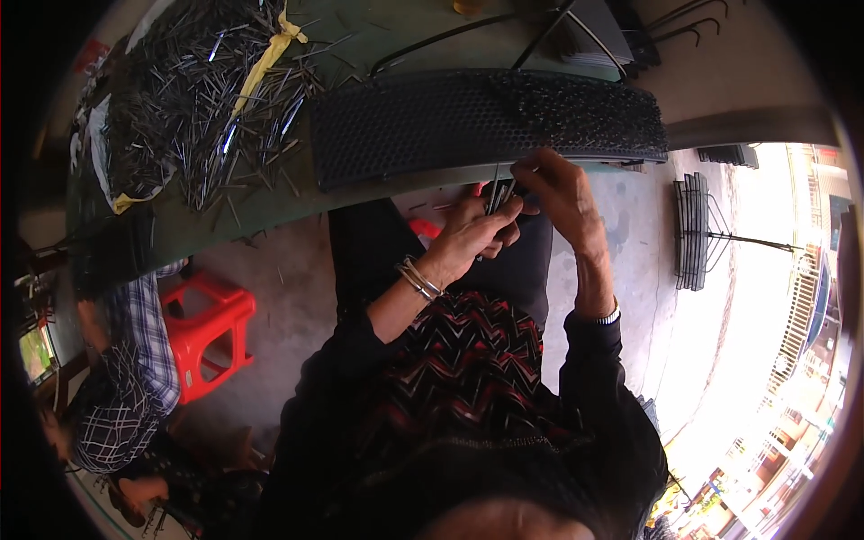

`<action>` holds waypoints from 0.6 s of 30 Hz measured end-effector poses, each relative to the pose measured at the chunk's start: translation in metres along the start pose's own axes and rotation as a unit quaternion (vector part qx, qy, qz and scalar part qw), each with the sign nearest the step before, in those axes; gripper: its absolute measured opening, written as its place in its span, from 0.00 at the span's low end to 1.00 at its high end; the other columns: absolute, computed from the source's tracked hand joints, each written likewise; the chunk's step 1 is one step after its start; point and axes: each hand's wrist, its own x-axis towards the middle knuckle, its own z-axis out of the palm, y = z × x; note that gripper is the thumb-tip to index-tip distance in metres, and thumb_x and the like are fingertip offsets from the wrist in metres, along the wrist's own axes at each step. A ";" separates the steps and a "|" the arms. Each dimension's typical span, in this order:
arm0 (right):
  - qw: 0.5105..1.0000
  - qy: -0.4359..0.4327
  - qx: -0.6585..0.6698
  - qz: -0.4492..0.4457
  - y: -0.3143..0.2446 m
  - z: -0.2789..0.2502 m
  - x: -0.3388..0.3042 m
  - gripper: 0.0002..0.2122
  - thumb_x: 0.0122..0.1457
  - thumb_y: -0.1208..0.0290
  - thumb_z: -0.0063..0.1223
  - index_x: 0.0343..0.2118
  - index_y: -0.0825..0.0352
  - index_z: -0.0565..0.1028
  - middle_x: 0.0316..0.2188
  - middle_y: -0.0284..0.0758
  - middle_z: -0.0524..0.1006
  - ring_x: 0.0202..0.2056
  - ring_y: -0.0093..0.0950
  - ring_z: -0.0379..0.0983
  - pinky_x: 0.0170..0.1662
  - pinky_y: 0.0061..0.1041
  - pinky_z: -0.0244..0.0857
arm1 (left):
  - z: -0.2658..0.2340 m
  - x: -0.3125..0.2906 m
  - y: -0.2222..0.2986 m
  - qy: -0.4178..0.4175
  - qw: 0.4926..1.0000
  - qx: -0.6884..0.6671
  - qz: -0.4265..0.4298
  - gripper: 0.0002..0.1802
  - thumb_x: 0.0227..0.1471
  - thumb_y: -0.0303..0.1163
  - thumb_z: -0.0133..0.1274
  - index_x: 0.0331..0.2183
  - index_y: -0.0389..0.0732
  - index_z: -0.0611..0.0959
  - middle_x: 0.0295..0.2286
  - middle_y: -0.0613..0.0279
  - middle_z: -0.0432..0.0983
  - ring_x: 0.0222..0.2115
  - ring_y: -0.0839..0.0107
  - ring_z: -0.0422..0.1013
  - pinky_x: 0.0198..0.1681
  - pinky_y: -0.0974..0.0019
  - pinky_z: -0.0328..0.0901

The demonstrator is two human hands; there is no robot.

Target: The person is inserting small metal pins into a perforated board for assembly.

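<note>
A long black perforated panel (405,121) lies along the near edge of the table, its holes bare on the left and crowded with short dark pieces on the right. Just below its front edge, my left hand (470,232) is closed around a small bunch of thin dark strips (498,196) that stick up past the fingers. My right hand (560,191) is raised beside it at the panel's edge, fingers bent and pinched together. What those fingertips hold, if anything, is too small to tell.
A big heap of loose dark strips (207,108) spreads over the green table (288,211) at the left, with a torn yellow strip on it. A red stool (211,328) and another person in a checked sleeve (148,346) are at the left. Black wire racks (691,232) stand at the right.
</note>
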 end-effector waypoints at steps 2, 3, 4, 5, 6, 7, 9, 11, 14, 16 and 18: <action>0.999 0.029 -0.001 -0.039 0.006 -0.003 -0.002 0.06 0.59 0.74 0.53 0.36 0.70 0.75 0.27 0.32 0.77 0.29 0.18 0.71 0.31 0.20 0.65 | 0.000 0.001 -0.001 -0.011 1.000 0.005 0.010 0.23 0.61 0.50 0.47 0.40 0.38 0.81 0.16 0.75 0.64 0.15 0.88 0.52 0.16 0.80 0.44; 0.995 0.056 -0.002 -0.077 0.008 -0.004 -0.002 0.05 0.59 0.74 0.53 0.35 0.70 0.74 0.27 0.32 0.77 0.27 0.19 0.71 0.29 0.20 0.65 | -0.001 0.001 -0.002 -0.021 1.000 0.009 0.020 0.24 0.61 0.51 0.47 0.40 0.38 0.81 0.16 0.75 0.63 0.15 0.88 0.52 0.16 0.80 0.44; 0.995 0.056 -0.001 -0.078 0.007 -0.003 0.000 0.05 0.59 0.74 0.53 0.35 0.70 0.74 0.27 0.32 0.77 0.27 0.19 0.71 0.29 0.20 0.65 | -0.003 0.003 -0.003 -0.020 1.000 0.009 0.021 0.24 0.61 0.51 0.47 0.40 0.38 0.81 0.16 0.75 0.63 0.15 0.88 0.52 0.16 0.80 0.44; 0.980 0.157 -0.062 -0.108 0.005 -0.002 0.003 0.04 0.59 0.74 0.52 0.34 0.69 0.74 0.26 0.33 0.77 0.27 0.19 0.71 0.29 0.20 0.65 | -0.005 0.004 -0.003 -0.021 1.000 0.017 0.014 0.24 0.61 0.51 0.47 0.40 0.37 0.80 0.16 0.75 0.63 0.15 0.88 0.52 0.16 0.80 0.44; 0.949 0.255 -0.122 -0.137 0.004 0.000 0.007 0.04 0.60 0.75 0.52 0.34 0.69 0.74 0.26 0.33 0.77 0.26 0.20 0.71 0.29 0.21 0.65 | -0.008 0.006 -0.003 -0.021 0.999 0.025 0.008 0.24 0.61 0.51 0.47 0.40 0.37 0.80 0.16 0.74 0.63 0.16 0.88 0.53 0.16 0.80 0.44; 0.949 0.257 -0.122 -0.135 0.005 -0.002 0.011 0.04 0.60 0.75 0.52 0.34 0.69 0.74 0.26 0.33 0.77 0.26 0.20 0.71 0.29 0.21 0.65 | -0.007 0.006 0.000 -0.023 0.999 0.025 0.007 0.24 0.61 0.51 0.47 0.40 0.37 0.80 0.16 0.74 0.63 0.16 0.88 0.53 0.16 0.80 0.44; 0.874 0.348 -0.261 -0.216 0.011 -0.005 0.021 0.03 0.60 0.74 0.51 0.34 0.68 0.73 0.25 0.36 0.76 0.25 0.24 0.72 0.29 0.25 0.66 | -0.005 0.006 0.005 -0.038 0.999 0.004 -0.014 0.23 0.64 0.46 0.43 0.41 0.35 0.80 0.17 0.75 0.61 0.15 0.88 0.50 0.16 0.80 0.45; 0.865 0.358 -0.264 -0.232 0.020 -0.005 0.034 0.03 0.60 0.74 0.51 0.34 0.67 0.73 0.25 0.37 0.76 0.25 0.28 0.73 0.29 0.27 0.66 | -0.002 0.008 0.006 -0.042 0.999 -0.005 -0.027 0.23 0.64 0.47 0.42 0.41 0.35 0.79 0.17 0.75 0.61 0.15 0.88 0.50 0.16 0.80 0.45; 0.851 0.362 -0.282 -0.254 0.034 0.000 0.045 0.03 0.59 0.75 0.52 0.35 0.66 0.74 0.26 0.37 0.76 0.27 0.34 0.74 0.30 0.29 0.67 | 0.000 0.009 0.005 -0.046 0.998 -0.021 -0.041 0.24 0.64 0.47 0.42 0.41 0.34 0.79 0.17 0.74 0.61 0.15 0.87 0.50 0.16 0.80 0.44; 0.846 0.357 -0.299 -0.260 0.036 0.004 0.046 0.03 0.59 0.75 0.52 0.35 0.65 0.74 0.28 0.37 0.76 0.28 0.37 0.75 0.31 0.30 0.67 | -0.002 0.009 0.004 -0.046 0.998 -0.028 -0.044 0.24 0.64 0.47 0.42 0.42 0.34 0.79 0.17 0.74 0.61 0.15 0.87 0.50 0.16 0.80 0.44; 0.838 0.338 -0.337 -0.266 0.031 0.009 0.044 0.03 0.58 0.75 0.52 0.35 0.63 0.76 0.32 0.38 0.75 0.33 0.39 0.74 0.34 0.30 0.68 | -0.005 0.010 0.002 -0.045 0.997 -0.031 -0.052 0.25 0.64 0.48 0.42 0.41 0.33 0.79 0.17 0.74 0.61 0.15 0.87 0.50 0.16 0.79 0.44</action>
